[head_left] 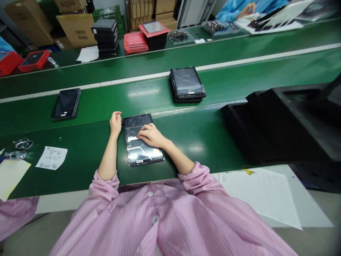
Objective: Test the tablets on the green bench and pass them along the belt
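A black tablet (145, 151) with a glossy, reflective screen lies flat on the green bench in front of me, a small white label at its near edge. My right hand (152, 136) rests over the middle of the screen, fingers bent and drawn together at the tips; whatever they pinch, if anything, is too small to make out. Beside the tablet's far left corner is my left hand (115, 123), closed with curled fingers. Whether it grips the corner or a thin film there, I cannot tell.
Farther back on the green belt stand a stack of tablets (188, 82) and, leftward, another tablet (66, 104). A large black tray (266, 124) occupies the right. A handwritten note (52, 158) lies left. Across the belt, a co-worker's blue sleeve (227, 10) shows near parts.
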